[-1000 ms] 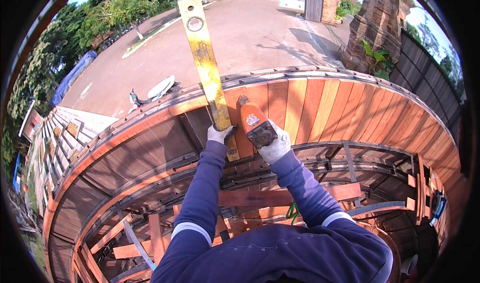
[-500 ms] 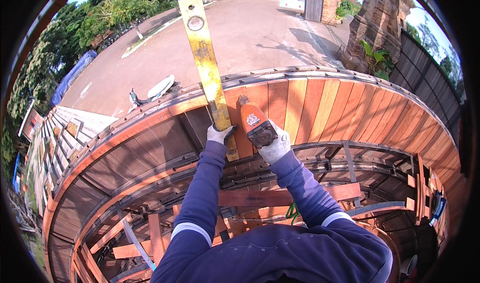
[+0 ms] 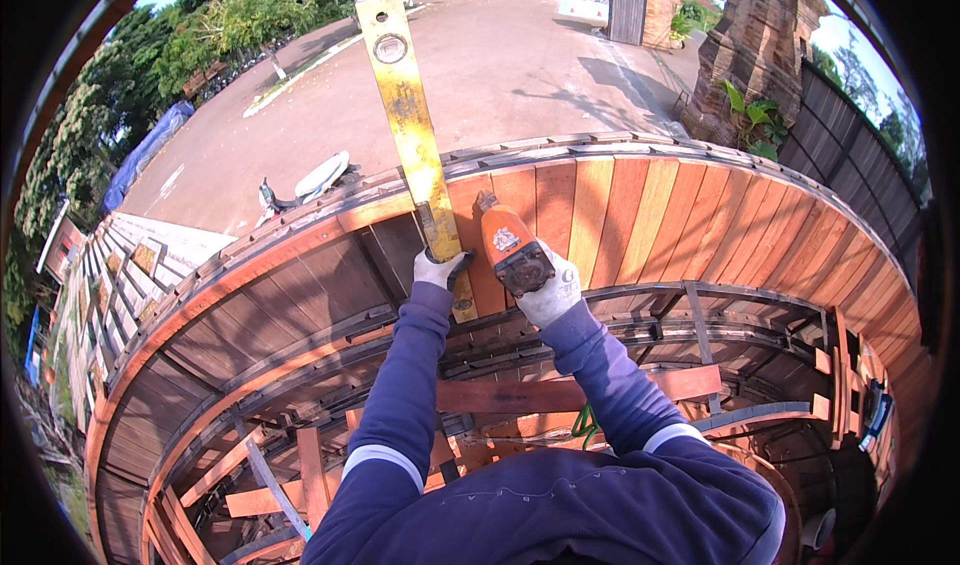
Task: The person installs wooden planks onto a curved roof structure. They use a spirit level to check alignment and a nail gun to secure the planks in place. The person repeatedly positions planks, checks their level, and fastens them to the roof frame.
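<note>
left hand (image 3: 438, 269): fingers curled round yellow level (image 3: 405, 110) near its lower end, far end jutting past planks (image 3: 640, 215) | right hand (image 3: 556, 293): gripping orange power tool (image 3: 507, 237) over planks, fingers partly hidden

Downward fisheye view from the head

Sunlit paved yard (image 3: 520, 60), shadow-streaked; green trees (image 3: 255, 20), upper left; blue tarpaulin (image 3: 145, 157); brown pillar (image 3: 745, 45), right; dark fence (image 3: 850, 135) beside it.

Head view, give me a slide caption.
Gloved left hand grips a yellow level; right hand holds an orange tool over wooden planks.
</note>
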The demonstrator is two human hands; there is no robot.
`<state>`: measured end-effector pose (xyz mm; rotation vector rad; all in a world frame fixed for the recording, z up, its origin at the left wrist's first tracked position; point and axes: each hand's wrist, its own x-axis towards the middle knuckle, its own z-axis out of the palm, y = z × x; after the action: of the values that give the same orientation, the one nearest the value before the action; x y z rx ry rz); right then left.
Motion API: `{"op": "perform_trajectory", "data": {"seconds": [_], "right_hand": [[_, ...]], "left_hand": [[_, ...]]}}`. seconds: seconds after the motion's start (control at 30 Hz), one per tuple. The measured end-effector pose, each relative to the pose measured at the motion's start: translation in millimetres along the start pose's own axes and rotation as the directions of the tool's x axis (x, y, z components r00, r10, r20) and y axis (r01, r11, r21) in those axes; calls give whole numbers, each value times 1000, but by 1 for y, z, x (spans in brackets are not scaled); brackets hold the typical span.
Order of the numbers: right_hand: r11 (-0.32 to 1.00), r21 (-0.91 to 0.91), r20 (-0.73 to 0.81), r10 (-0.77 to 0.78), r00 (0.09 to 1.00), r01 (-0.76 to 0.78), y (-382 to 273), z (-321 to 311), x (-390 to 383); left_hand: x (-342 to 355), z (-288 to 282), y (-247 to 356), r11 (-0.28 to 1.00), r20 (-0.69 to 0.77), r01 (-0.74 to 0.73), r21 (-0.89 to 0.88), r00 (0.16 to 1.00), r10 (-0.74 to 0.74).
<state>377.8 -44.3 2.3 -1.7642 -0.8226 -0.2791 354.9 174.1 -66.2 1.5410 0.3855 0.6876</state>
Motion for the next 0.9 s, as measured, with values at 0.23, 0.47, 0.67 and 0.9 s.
{"op": "perform_trajectory", "data": {"seconds": [0.23, 0.47, 0.67, 0.9], "right_hand": [[1000, 12, 41, 13, 999, -13, 3, 0, 0], [997, -76, 11, -20, 1000, 21, -6, -1, 2], [997, -32, 72, 72, 995, -70, -9, -1, 2], [998, -45, 45, -31, 999, 33, -19, -7, 2]], "left_hand": [[0, 0, -2, 1000, 3, 13, 7, 1000, -13], [8, -4, -17, 994, 25, 21, -106, 1000, -18], [13, -9, -31, 986, 19, 3, -167, 1000, 0], [3, 0, -2, 998, -14, -3, 64, 1000, 4]]}}
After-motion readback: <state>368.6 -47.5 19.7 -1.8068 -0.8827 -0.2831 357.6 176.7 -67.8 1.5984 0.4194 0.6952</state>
